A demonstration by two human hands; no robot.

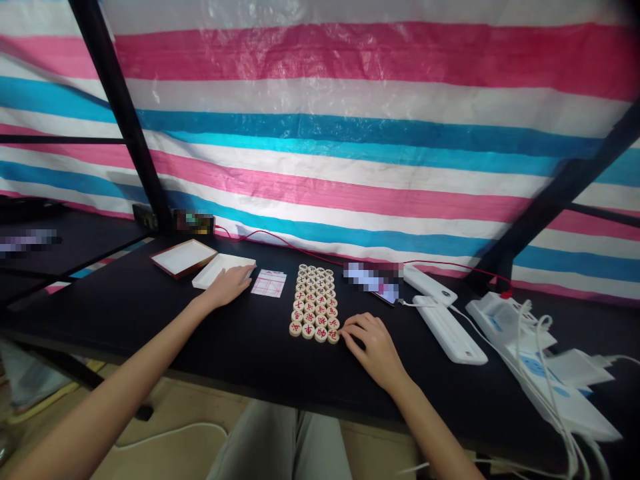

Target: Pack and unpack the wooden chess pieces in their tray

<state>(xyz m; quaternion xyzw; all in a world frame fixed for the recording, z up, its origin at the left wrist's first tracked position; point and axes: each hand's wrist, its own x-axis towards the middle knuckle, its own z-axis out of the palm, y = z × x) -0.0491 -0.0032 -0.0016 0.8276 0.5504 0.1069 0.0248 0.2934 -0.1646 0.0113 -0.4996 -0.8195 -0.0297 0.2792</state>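
Note:
Round Chinese chess pieces [315, 300] stand flat in a tight block of several rows on the black table, black characters at the back and red ones in front. My right hand [370, 343] rests on the table just right of the block, fingers loosely bent and apart, the fingertips close to the front right piece; I cannot tell if they touch it. My left hand [230, 283] lies with fingers stretched over the right part of a shallow white box half [207, 270]. Beside it sits the other box half [183, 257], red-edged. A folded paper board [269, 283] lies between box and pieces.
Right of the pieces lie a phone [375, 281] and two white power banks [447, 333]. A white power strip [530, 360] with several cables fills the right side. A red cable [300, 248] runs along the back, below a striped plastic sheet [320, 147]. Black metal posts [120, 107] flank the table.

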